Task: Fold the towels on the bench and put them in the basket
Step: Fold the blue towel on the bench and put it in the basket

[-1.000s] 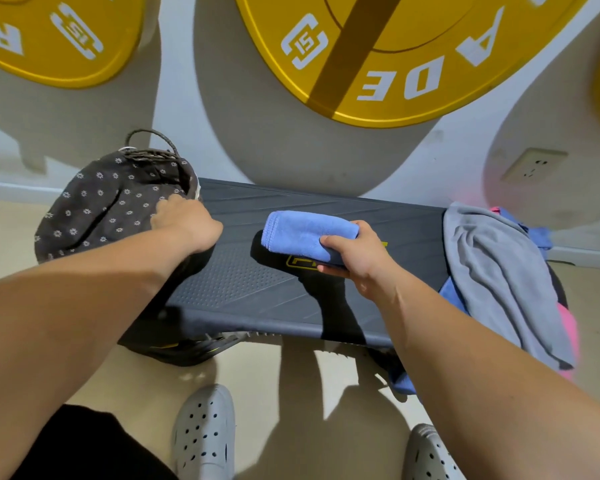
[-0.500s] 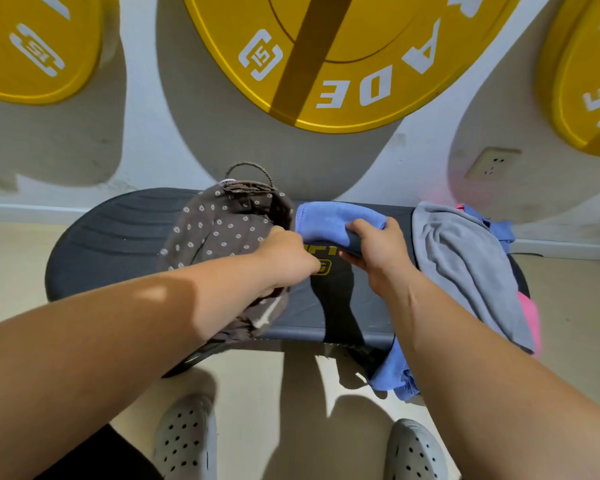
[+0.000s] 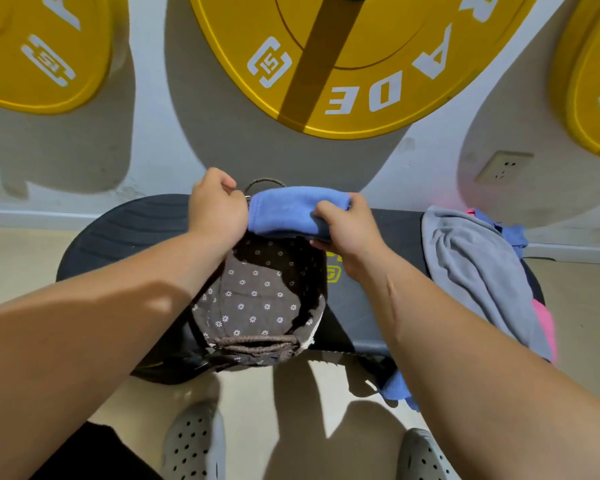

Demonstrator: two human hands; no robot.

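Note:
A brown basket (image 3: 260,299) with a flower-print lining stands in the middle of the black bench (image 3: 136,226). My left hand (image 3: 217,206) grips the basket's far rim near its handle. My right hand (image 3: 347,230) holds a folded blue towel (image 3: 288,209) over the basket's far opening, touching my left hand. At the bench's right end a grey towel (image 3: 478,271) lies over a pink towel (image 3: 544,323) and more blue cloth (image 3: 513,230). Another blue piece (image 3: 399,393) hangs below the bench's front edge.
Large yellow weight plates (image 3: 326,64) hang on the white wall behind the bench. A wall socket (image 3: 503,166) is at the right. My two grey perforated shoes (image 3: 194,445) stand on the beige floor in front of the bench.
My left hand has pulled the basket from the bench's left end to the middle. My right hand has lifted the folded blue towel up and over the basket's far opening.

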